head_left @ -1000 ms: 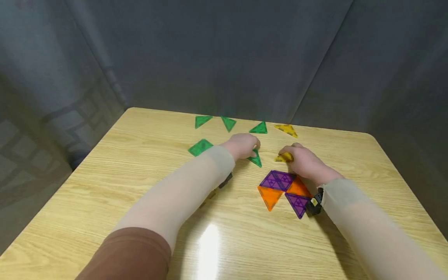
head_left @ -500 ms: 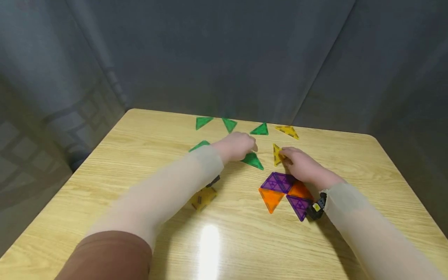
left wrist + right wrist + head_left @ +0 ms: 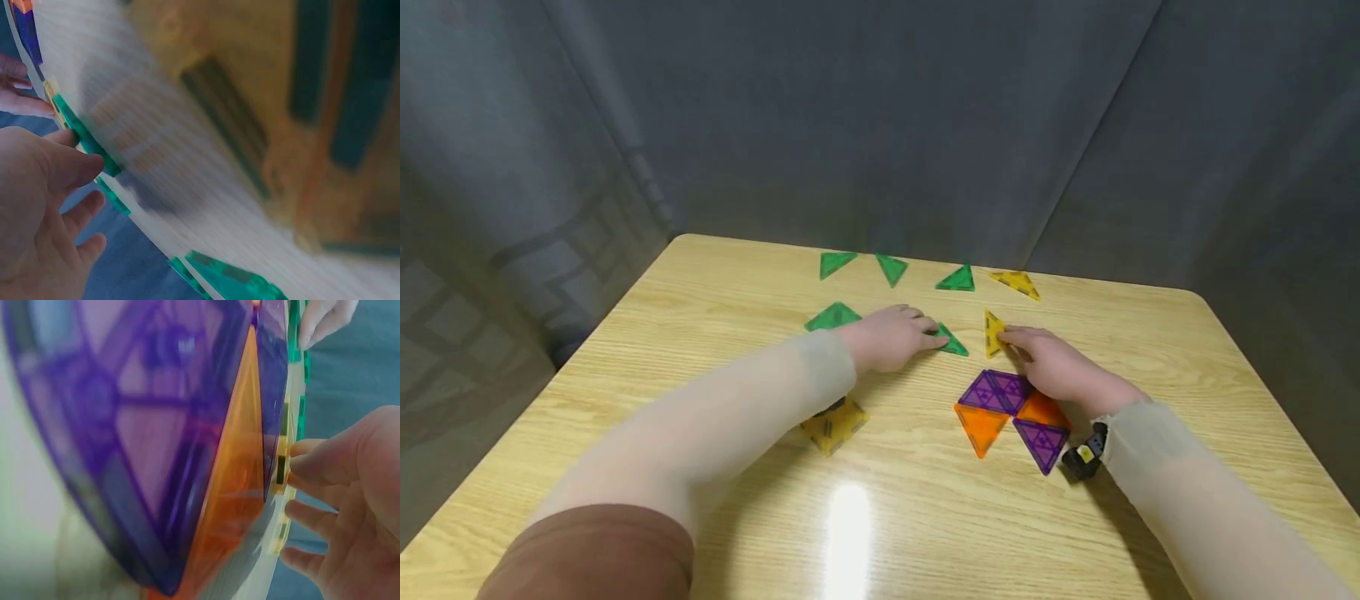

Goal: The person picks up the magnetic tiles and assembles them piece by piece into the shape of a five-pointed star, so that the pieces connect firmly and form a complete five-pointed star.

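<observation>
In the head view my left hand (image 3: 891, 337) holds a green triangular magnetic tile (image 3: 953, 342) at its edge, with thumb and index finger on it. The other fingers stay apart from it in the left wrist view. Just to the right, my right hand (image 3: 1054, 360) has thumb and index finger together on a yellow triangular magnetic tile (image 3: 992, 335), whose long side faces left. Nearer the front lie purple tiles (image 3: 1042, 443) and orange tiles (image 3: 982, 425), joined edge to edge in a fan. Part of one orange tile is hidden by the right wrist.
Along the table's far edge lie several loose green tiles (image 3: 837, 263) and a yellow tile (image 3: 1017, 283). Another green piece (image 3: 832, 316) sits behind the left forearm. A yellow piece (image 3: 837, 427) lies below the left wrist. Dark curtains (image 3: 880, 125) hang behind the wooden table (image 3: 910, 525).
The right hand has turned its yellow tile so the long side faces left. The left hand has drawn back leftward, turned its green tile and uncovered the yellow piece below the wrist.
</observation>
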### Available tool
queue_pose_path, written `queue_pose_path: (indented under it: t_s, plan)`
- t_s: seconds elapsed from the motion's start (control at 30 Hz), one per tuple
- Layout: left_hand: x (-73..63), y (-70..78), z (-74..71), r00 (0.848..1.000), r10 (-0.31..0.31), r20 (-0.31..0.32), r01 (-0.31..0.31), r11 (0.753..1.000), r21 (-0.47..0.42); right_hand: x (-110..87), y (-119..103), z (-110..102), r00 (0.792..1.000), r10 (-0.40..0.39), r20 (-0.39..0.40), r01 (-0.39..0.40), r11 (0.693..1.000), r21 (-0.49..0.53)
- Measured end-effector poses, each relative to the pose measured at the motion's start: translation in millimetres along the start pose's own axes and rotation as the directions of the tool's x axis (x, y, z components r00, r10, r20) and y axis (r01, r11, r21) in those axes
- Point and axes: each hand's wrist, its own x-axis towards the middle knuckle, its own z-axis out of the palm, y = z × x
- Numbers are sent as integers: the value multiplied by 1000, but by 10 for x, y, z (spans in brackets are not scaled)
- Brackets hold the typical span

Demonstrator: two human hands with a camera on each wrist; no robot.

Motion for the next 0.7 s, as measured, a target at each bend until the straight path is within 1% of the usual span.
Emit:
queue_pose_path:
  t_s: [0.13, 0.23, 0.33, 0.47, 0.6, 0.7]
  plan:
    - [34, 60, 13, 998, -60, -8, 60, 998, 12, -26, -107, 18, 1000, 27, 1, -27, 999, -31]
    - [67, 118, -2, 993, -114, -15, 114, 993, 22, -33, -212, 41, 1000, 16, -7, -17, 997, -80]
    - [95, 187, -35, 985, -175, -14, 175, 985, -3, -27, -310, 65, 1000, -4, -8, 3, 993, -120]
    - [156, 285, -78, 969, -245, -17, 245, 970, 7, -1, -407, 91, 1000, -26, -8, 25, 988, -152]
    - [229, 370, -126, 958, -287, -16, 288, 956, 51, 28, -471, 118, 999, -36, -9, 34, 984, -172]
    - [261, 409, -163, 950, -312, 1, 312, 949, 39, 54, -503, 133, 999, -37, -1, 36, 982, -183]
